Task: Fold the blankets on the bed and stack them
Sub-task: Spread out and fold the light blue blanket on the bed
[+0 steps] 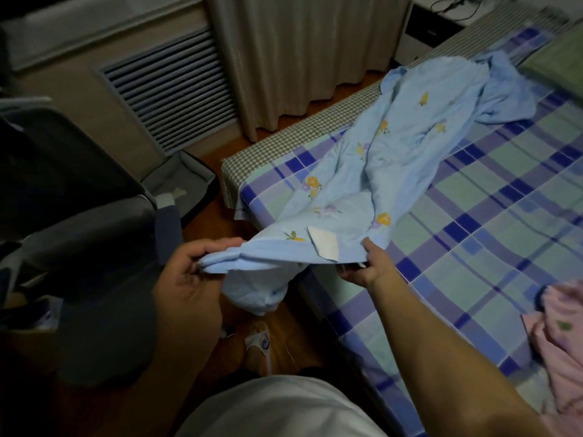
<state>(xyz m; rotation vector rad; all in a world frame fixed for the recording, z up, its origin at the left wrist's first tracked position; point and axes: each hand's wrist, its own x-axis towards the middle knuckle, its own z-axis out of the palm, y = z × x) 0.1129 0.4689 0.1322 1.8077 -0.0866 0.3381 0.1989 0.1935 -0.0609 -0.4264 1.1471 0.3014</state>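
White shirt front (277, 408) at bottom edge, two bare forearms reaching forward. Left hand (189, 272) grips bunched corner of light blue blanket (362, 171), fingers curled round it. Right hand (367, 263) pinches blanket's near edge beside white label (323, 244). Blanket, printed with yellow fruit, trails rumpled across bed (489, 222) with blue-green checked sheet; one fold hangs over bed edge. Pink blanket (558, 339) at right edge. Green folded cloth (555, 64) far right. Slipper (258, 345) on wooden floor.

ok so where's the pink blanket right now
In the head view, the pink blanket lies at the far right edge of the frame on the plaid bed sheet, to the right of the right hand's forearm and apart from the light blue blanket.
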